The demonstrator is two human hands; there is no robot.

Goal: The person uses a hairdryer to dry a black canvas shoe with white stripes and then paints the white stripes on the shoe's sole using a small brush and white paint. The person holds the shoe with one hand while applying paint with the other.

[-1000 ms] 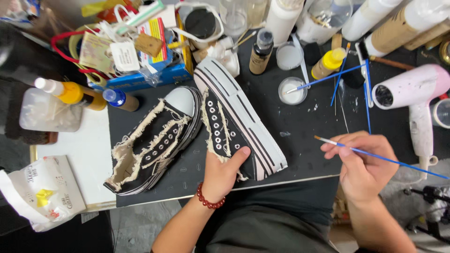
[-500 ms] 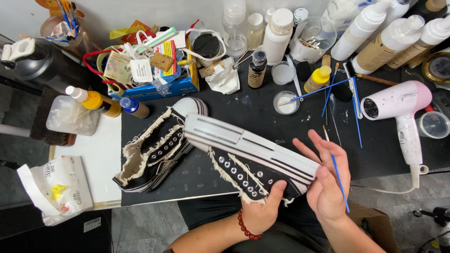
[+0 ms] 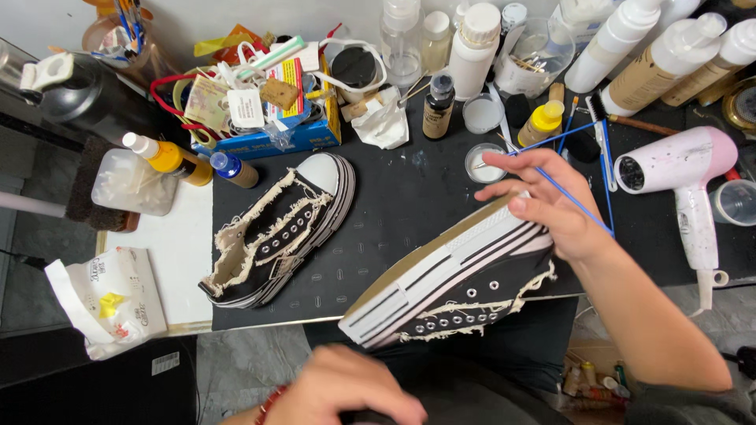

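1. The right hand [image 3: 551, 208] rests on the heel end of a black canvas platform sneaker with a white striped sole [image 3: 453, 287]. Its fingers are spread over the sole edge, and a thin blue-handled brush [image 3: 571, 197] is pinched between them.
2. That sneaker lies tipped on its side, sole upward, half over the near edge of the black-topped bench [image 3: 409, 189], its frayed cream collar facing the person.
3. The left hand [image 3: 339, 389] is low at the near edge of the view, blurred, with a red bead bracelet [image 3: 270, 404] at the wrist. It is clear of the shoe, and whether its fingers grip anything cannot be told.
4. A second matching black sneaker with frayed edges [image 3: 279, 232] lies on the bench to the left, well apart from the first.
5. A small round dish of white paint [image 3: 482, 163] sits just beyond the right hand, and a pink hair dryer [image 3: 685, 177] lies on the right.
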